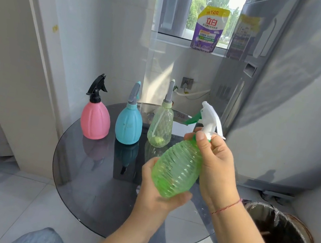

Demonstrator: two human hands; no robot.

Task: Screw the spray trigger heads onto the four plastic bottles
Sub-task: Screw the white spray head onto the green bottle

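The round glass table (88, 183) is the anchor here. Beyond it rises a grey appliance (289, 90), with a purple detergent pouch (210, 30) on the windowsill above, and to its right sits a dark-lined bin (280, 239).

Along the table's far edge stand three bottles in a row, each already wearing its trigger head: the pink bottle (95, 119) at the left, the blue bottle (129, 124) beside it, then the clear bottle (160, 130). By that count, this looks like the fourth and last bottle of the task.

Above the table's near right part, held clear of the glass and tilted, is the green bottle (176, 171). The left hand (155, 193) is wrapped around its lower body from beneath, gripping it firmly. The right hand (216, 165) is closed on the neck, thumb and fingers pinching the collar just under the white trigger head (211, 119), whose green nozzle points back toward the row.

The step in hand appears to be threading this head on. Whether the collar is fully seated is hard to judge, since the fingers cover the joint. The next move calls for the left hand to hold the body steady while the right turns the collar until snug, then standing the bottle beside the clear one.
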